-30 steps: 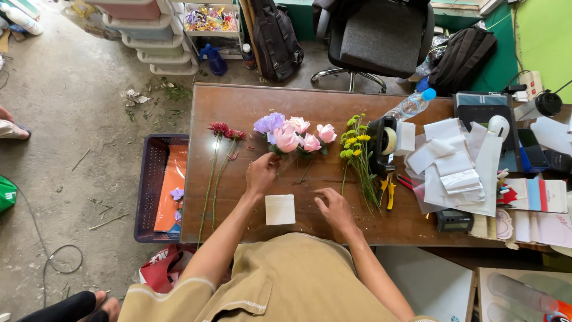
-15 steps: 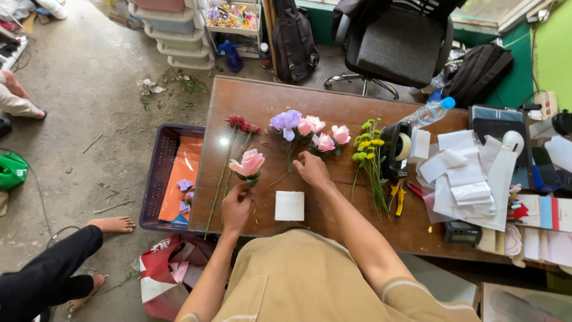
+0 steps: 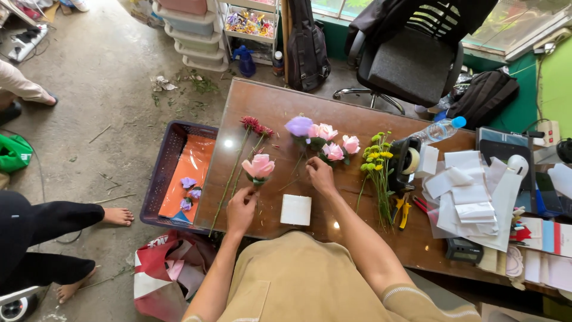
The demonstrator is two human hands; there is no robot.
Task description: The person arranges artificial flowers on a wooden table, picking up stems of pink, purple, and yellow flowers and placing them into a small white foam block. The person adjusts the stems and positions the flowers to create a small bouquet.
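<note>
My left hand (image 3: 241, 209) holds the stem of a pink rose (image 3: 260, 166), lifted above the brown table (image 3: 280, 107). My right hand (image 3: 320, 176) rests on the stems of the pink and purple flowers (image 3: 322, 134) lying mid-table; its fingers are curled on a stem. Red flowers on long stems (image 3: 255, 125) lie to the left of the rose. A bunch of small yellow flowers (image 3: 375, 158) lies to the right. A white square of paper (image 3: 296, 210) sits between my forearms.
A purple crate (image 3: 170, 173) with an orange liner and small purple blooms stands left of the table. Tape dispenser (image 3: 406, 160), yellow pliers (image 3: 402, 210), water bottle (image 3: 440, 130) and white papers (image 3: 471, 191) fill the right side. An office chair (image 3: 411, 59) stands behind. Another person's bare feet (image 3: 116, 216) are at left.
My left hand took one pink rose from the pile and drew it left and toward me. My right hand moved forward onto the flower stems.
</note>
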